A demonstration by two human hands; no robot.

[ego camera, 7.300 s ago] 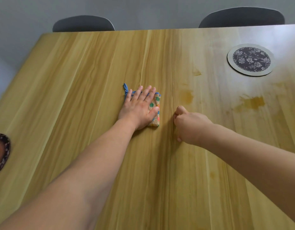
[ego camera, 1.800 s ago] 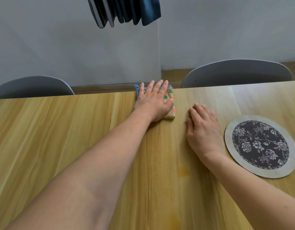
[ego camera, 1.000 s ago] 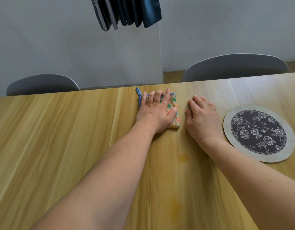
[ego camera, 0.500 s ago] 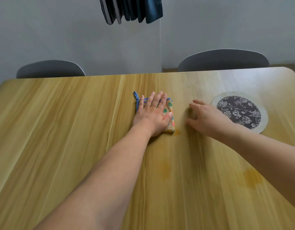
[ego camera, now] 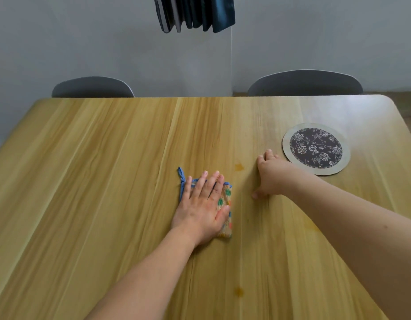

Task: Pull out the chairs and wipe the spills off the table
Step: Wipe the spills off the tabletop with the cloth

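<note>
We're mid-wipe: our left hand (ego camera: 201, 210) is pressing flat, fingers straight, on the folded cloth (ego camera: 225, 212) near the bench (ego camera: 89, 181) centre, while our right hand (ego camera: 270, 179) is bracing on the wood w/ fingers curled, grasping nothing. Spills (ego camera: 239, 166) are still showing just beyond the cloth & nearer us, so wiping isn't finished; two chairs (ego camera: 303, 83) are sitting tucked at the far edge.

I see soft, even daylight, a pale glare on the far right of my table (ego camera: 352, 112), and its edges bent by the wide lens.
</note>
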